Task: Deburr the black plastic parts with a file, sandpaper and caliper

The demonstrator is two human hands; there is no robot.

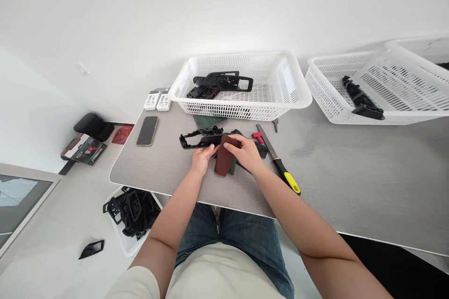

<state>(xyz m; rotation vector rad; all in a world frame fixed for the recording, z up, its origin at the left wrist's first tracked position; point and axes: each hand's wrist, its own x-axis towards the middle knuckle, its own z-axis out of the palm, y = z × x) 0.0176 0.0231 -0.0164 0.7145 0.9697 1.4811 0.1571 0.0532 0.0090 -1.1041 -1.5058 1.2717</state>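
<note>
my left hand (202,159) was closed around a black molded plastic frame (199,139), which looked light and stiff, with thin ribs that seemed fragile, so its solid middle looked the best hold. my right hand (244,153) curled over a folded dark red abrasive sheet (223,155) at the frame's end, with a flat file (268,142) just beyond that hand.

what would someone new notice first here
The eye goes first to the middle of the grey table, where the left hand grips a black plastic frame piece and the right hand holds a reddish-brown abrasive sheet to its end. Behind them stands a white plastic basket holding more black pieces, and a yellow-and-black-handled file lies to the right.
</note>
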